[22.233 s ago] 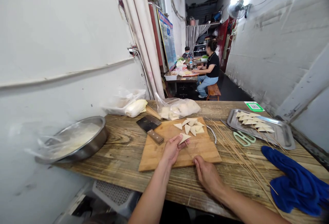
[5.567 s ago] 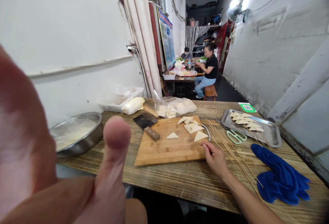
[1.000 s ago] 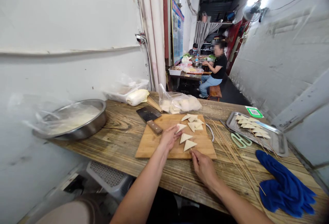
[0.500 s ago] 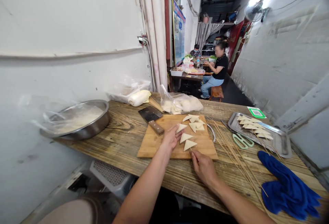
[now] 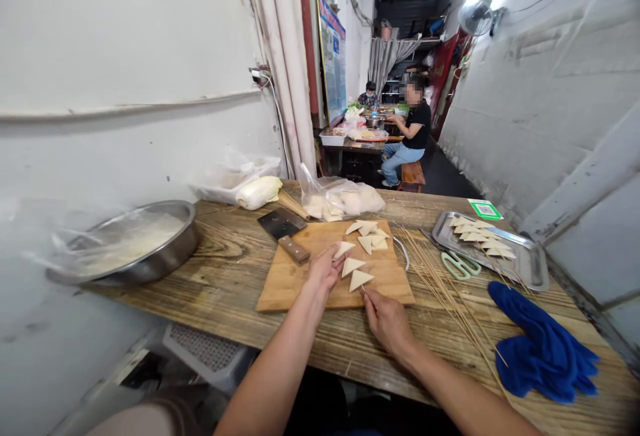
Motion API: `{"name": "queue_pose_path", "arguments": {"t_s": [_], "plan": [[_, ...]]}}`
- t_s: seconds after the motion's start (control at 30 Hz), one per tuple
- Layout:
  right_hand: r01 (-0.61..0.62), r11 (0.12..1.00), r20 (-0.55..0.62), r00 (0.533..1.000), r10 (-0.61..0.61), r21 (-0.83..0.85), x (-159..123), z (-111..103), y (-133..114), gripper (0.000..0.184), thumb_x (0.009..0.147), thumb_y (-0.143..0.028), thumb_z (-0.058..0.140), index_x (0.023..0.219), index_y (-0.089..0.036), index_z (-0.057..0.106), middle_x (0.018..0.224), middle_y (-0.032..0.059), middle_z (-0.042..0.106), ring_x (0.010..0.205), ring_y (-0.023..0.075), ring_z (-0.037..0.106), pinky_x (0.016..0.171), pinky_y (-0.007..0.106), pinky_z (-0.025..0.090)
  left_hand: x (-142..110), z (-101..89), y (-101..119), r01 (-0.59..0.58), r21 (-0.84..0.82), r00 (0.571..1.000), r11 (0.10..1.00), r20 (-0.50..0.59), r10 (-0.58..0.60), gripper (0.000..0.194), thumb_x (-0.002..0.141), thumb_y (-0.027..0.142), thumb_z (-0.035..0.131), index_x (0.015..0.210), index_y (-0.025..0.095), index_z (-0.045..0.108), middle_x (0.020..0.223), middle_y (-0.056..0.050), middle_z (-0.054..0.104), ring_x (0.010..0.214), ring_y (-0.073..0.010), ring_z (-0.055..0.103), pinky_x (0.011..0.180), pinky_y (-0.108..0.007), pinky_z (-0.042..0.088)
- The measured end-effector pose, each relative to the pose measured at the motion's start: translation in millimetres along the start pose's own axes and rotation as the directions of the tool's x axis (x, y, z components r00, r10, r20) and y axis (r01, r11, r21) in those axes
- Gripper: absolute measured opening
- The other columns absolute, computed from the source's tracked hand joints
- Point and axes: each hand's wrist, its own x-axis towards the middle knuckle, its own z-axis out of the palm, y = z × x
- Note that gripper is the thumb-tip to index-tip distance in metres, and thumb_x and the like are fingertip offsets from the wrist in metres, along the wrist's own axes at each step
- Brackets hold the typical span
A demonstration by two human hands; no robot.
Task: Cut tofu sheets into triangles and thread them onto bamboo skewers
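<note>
My left hand (image 5: pixel 324 268) is closed on a pale tofu-like triangle (image 5: pixel 343 250) above the cutting board (image 5: pixel 285 283). My right hand (image 5: pixel 387 319) pinches the lower end of a thin skewer (image 5: pixel 363 287), most of it hidden behind the pieces. Two triangles are threaded on it, an upper one (image 5: pixel 353 266) and a lower one (image 5: pixel 360 280); the triangle in my left hand is at its upper end. A small pile of loose triangles (image 5: pixel 367 235) lies at the board's far right. A cleaver (image 5: pixel 283 224) rests across the board's left corner.
A steel basin (image 5: pixel 173 249) stands at left. Behind the board lie a plastic bag of pale pieces (image 5: pixel 345 200) and a cabbage (image 5: pixel 259 193). To the right are loose skewers (image 5: pixel 440 283), scissors (image 5: pixel 461 266), a metal tray (image 5: pixel 535 266) with skewered triangles and a blue cloth (image 5: pixel 545 349). Two people sit farther back.
The whole view has shifted, so the table and its things appear farther left. Both hands keep nearly the same hold on the triangle and the skewer.
</note>
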Motion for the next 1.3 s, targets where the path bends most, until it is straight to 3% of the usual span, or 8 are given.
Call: {"name": "queue_pose_path", "arguments": {"t_s": [0.5,0.77,1.03,1.3], "plan": [[-0.034,0.999,0.000,0.999,0.034,-0.003,1,-1,-2,0.031,0.089,-0.019,0.031,0.092,-0.015,0.061,0.074,0.0073,0.068,0.064,0.0163,0.064,0.059,0.021,0.041,-1,0.8,-11,-0.035,0.049,0.999,0.998,0.031,0.033,0.004,0.077,0.005,0.057,0.077,0.006,0.061,0.068,-0.010,0.067,0.058,-0.0147,0.065,0.058,-0.023,0.055],[-0.019,0.999,-0.057,0.998,0.021,0.040,2,-3,-2,0.030,0.089,-0.019,0.031,0.084,-0.016,0.060,0.070,0.0065,0.067,0.062,0.0164,0.063,0.058,0.021,0.039,-9,-8.2,-7,-0.063,0.032,0.980,0.998,0.192,0.055,0.019,0.086,0.024,0.048,0.087,0.010,0.060,0.080,-0.011,0.069,0.073,-0.0174,0.067,0.069,-0.030,0.055],[-0.023,0.998,-0.077,0.997,0.027,0.052,1,-1,0,0.029,0.089,-0.018,0.030,0.082,-0.016,0.058,0.070,0.0058,0.067,0.064,0.0151,0.063,0.059,0.020,0.040,-13,-13.5,-11,-0.101,0.019,0.956,0.995,0.278,0.092,0.023,0.087,0.026,0.046,0.089,0.009,0.062,0.086,-0.012,0.069,0.078,-0.0158,0.066,0.076,-0.029,0.053],[0.005,1.000,-0.062,0.998,-0.007,-0.022,-3,1,-2,0.025,0.086,-0.015,0.034,0.078,-0.017,0.058,0.067,0.0041,0.066,0.060,0.0143,0.062,0.056,0.019,0.038,-17,-10.8,-9,-0.092,0.110,0.971,0.990,0.231,0.064,0.017,0.085,0.015,0.047,0.092,0.009,0.062,0.082,-0.011,0.069,0.073,-0.0155,0.066,0.070,-0.026,0.054]]}}
